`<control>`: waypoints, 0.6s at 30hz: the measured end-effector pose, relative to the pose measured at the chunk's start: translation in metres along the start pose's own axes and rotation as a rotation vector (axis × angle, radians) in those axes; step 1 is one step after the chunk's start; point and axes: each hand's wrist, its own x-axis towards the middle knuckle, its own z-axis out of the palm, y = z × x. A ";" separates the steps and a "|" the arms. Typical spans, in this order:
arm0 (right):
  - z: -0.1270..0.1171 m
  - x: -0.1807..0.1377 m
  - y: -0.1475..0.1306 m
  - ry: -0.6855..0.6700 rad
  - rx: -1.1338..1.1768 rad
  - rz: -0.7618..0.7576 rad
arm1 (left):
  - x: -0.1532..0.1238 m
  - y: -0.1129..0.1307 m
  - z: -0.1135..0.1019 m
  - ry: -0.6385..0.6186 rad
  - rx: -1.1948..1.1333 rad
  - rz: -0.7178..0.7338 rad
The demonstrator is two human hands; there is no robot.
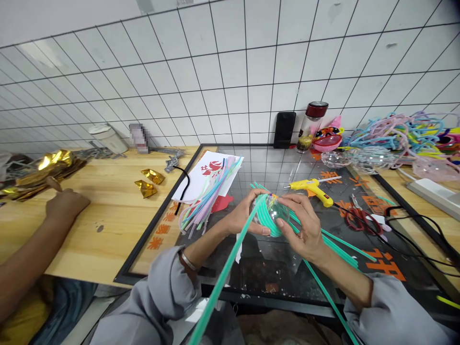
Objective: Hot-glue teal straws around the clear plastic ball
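Both hands hold a clear plastic ball (276, 211) above the dark glass board. Green tubing (264, 215) is wound in several turns round the ball's left part. One length of it runs down toward me past my left wrist, and others trail off below and to the right. My left hand (247, 214) wraps the wound side, with its thumb along the lower edge. On the opposite side my right hand (304, 224) grips the ball between thumb and fingers. Small coloured bits show at the ball's top. The ball's far side is hidden.
A yellow glue gun (312, 187) and red-handled scissors (359, 218) lie to the right. Coloured strips (212, 196) rest on white paper (190, 175) to the left. A phone (284, 130) and a bottle (309, 127) stand by the wall. Another person's hand (66, 206) is far left, near gold foil pieces (145, 189).
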 end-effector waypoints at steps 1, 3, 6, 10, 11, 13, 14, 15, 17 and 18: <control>0.000 0.000 0.000 -0.010 0.001 0.006 | 0.000 0.001 0.000 -0.005 0.024 0.000; 0.000 0.000 0.001 -0.028 0.000 0.012 | 0.000 0.004 0.000 -0.001 0.075 0.012; 0.000 -0.001 0.004 -0.052 -0.009 0.004 | 0.000 0.005 0.000 0.011 0.126 0.024; 0.000 -0.002 0.005 -0.119 -0.089 -0.040 | 0.000 0.004 0.000 0.001 0.130 0.041; 0.000 -0.002 0.005 -0.148 -0.117 -0.048 | -0.001 0.005 0.000 -0.008 0.135 0.024; 0.000 -0.003 0.002 -0.203 -0.152 -0.047 | -0.002 0.007 0.001 -0.008 0.122 0.009; 0.000 -0.003 0.002 -0.222 -0.156 -0.046 | -0.002 0.008 0.001 -0.004 0.108 0.001; 0.000 -0.002 0.002 -0.228 -0.153 -0.052 | -0.002 0.009 0.001 0.000 0.094 -0.009; -0.002 0.000 0.006 -0.184 -0.155 -0.063 | -0.002 0.008 0.001 0.010 0.046 -0.031; -0.005 0.003 0.012 -0.138 -0.172 -0.047 | -0.002 0.007 0.001 0.015 0.005 -0.039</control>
